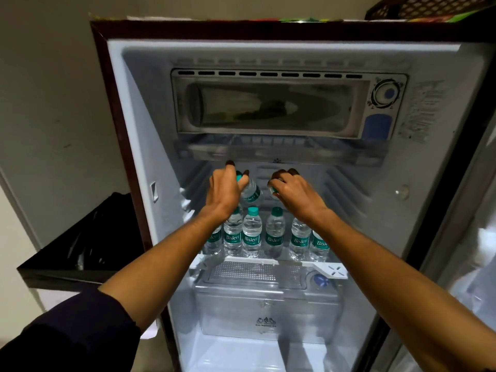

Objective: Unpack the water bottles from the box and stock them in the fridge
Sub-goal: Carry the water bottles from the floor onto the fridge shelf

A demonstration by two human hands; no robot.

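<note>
The fridge [139, 135] stands open in front of me. Both my arms reach in above its shelf [257, 260]. My left hand [225, 189] grips a small clear water bottle [251, 193] with a teal cap, held tilted. My right hand [292, 190] curls round the teal cap of another bottle [274, 189], most of which is hidden behind the hand. Several Bisleri bottles [252, 234] with teal caps and labels stand upright in a row on the shelf below my hands. The box is not in view.
A closed freezer compartment [268, 106] with a dial sits above my hands, with a drip tray under it. A clear crisper drawer [263, 310] lies below the shelf. The fridge door [472, 264] hangs open at the right. A black bin [88, 237] stands left of the fridge.
</note>
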